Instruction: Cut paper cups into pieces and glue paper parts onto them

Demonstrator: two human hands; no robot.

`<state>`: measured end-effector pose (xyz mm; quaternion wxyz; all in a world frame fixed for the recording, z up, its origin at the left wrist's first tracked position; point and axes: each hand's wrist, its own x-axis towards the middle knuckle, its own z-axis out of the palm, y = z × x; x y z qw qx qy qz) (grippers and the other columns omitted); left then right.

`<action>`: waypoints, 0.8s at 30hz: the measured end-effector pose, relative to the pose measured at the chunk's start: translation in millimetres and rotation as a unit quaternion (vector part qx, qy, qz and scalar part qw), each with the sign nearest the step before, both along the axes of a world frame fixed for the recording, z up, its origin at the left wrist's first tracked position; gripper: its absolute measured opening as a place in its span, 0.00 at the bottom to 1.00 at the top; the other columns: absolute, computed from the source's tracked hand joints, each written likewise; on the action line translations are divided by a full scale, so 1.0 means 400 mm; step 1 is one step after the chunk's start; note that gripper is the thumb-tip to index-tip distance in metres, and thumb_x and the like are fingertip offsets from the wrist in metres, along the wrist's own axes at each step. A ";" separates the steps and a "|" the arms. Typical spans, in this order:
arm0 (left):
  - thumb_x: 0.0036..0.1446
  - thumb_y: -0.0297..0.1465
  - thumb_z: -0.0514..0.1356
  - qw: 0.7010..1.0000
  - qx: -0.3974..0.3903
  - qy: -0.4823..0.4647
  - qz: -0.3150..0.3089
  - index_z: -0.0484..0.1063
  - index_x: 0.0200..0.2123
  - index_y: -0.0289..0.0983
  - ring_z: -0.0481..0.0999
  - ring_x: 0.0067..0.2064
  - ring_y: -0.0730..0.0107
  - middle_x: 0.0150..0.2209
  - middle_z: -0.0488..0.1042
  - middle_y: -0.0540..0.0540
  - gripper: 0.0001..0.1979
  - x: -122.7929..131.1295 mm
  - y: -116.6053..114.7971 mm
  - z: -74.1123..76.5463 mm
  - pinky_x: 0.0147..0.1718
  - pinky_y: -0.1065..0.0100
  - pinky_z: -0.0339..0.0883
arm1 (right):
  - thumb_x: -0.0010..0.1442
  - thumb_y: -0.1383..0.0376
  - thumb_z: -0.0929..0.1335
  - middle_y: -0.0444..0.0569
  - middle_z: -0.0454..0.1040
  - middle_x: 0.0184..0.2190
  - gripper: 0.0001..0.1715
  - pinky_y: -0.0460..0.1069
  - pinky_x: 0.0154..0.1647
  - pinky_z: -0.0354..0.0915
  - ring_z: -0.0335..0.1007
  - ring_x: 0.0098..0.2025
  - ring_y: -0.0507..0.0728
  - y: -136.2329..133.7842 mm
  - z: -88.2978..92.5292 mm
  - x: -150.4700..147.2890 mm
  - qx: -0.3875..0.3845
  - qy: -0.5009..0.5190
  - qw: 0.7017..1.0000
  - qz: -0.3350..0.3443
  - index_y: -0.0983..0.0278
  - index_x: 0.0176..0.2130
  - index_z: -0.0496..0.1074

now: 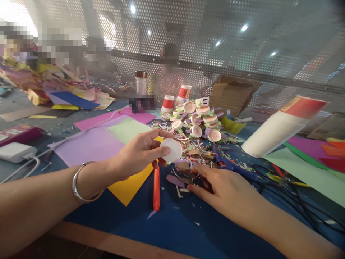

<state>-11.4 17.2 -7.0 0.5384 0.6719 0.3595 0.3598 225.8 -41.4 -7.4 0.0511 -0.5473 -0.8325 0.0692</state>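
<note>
My left hand [145, 151] pinches a white paper disc [172, 150] with a raised rim, like the base of a paper cup, between thumb and fingers. Low over the table, my right hand [215, 183] has its fingers curled about dark scissors [185, 178], which are mostly hidden by the hand and scraps. Under the left hand lies an orange-red craft knife [156, 190], partly across a yellow sheet [126, 189]. Just beyond both hands sits a heap of paper scraps [195, 151] with a pile of cut cup bases [196, 131] with coloured paper on them.
Stacked paper cups [277, 129] lean at right, near coloured sheets [309, 176]. A blue glue gun [237, 169] and black cables [302, 205] lie beside my right hand. Purple paper [88, 147] and a white charger [17, 152] are at left. Behind stands a mesh screen [194, 43].
</note>
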 end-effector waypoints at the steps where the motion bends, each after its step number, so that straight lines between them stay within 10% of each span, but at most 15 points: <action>1: 0.62 0.34 0.63 1.000 0.003 -0.006 -0.001 0.67 0.56 0.34 0.76 0.29 0.74 0.33 0.78 0.48 0.21 0.000 0.001 -0.001 0.25 0.74 0.69 | 0.65 0.59 0.68 0.47 0.80 0.29 0.17 0.50 0.29 0.66 0.78 0.29 0.59 -0.001 0.000 0.000 -0.001 -0.005 1.000 -0.004 0.60 0.52 0.75; 8: 0.63 0.32 0.61 0.999 0.038 -0.005 0.021 0.71 0.54 0.33 0.73 0.29 0.76 0.36 0.78 0.46 0.18 -0.003 0.008 -0.004 0.28 0.72 0.68 | 0.66 0.56 0.68 0.50 0.83 0.42 0.18 0.56 0.39 0.72 0.81 0.41 0.64 -0.001 -0.007 0.017 0.012 -0.001 0.999 0.032 0.58 0.53 0.75; 16: 0.52 0.28 0.70 0.996 -0.038 -0.052 -0.066 0.66 0.55 0.33 0.76 0.44 0.67 0.44 0.77 0.43 0.28 0.004 -0.005 -0.012 0.43 0.66 0.69 | 0.67 0.54 0.67 0.49 0.82 0.34 0.14 0.55 0.31 0.69 0.81 0.35 0.65 -0.007 -0.006 0.021 0.125 -0.036 0.989 0.065 0.60 0.41 0.76; 24: 0.54 0.29 0.68 0.997 0.057 0.011 -0.048 0.64 0.58 0.35 0.78 0.43 0.65 0.44 0.78 0.42 0.29 -0.001 -0.008 -0.016 0.43 0.63 0.72 | 0.69 0.61 0.64 0.48 0.81 0.31 0.12 0.52 0.30 0.66 0.80 0.33 0.61 0.001 -0.010 0.023 0.124 -0.005 0.991 0.057 0.61 0.38 0.76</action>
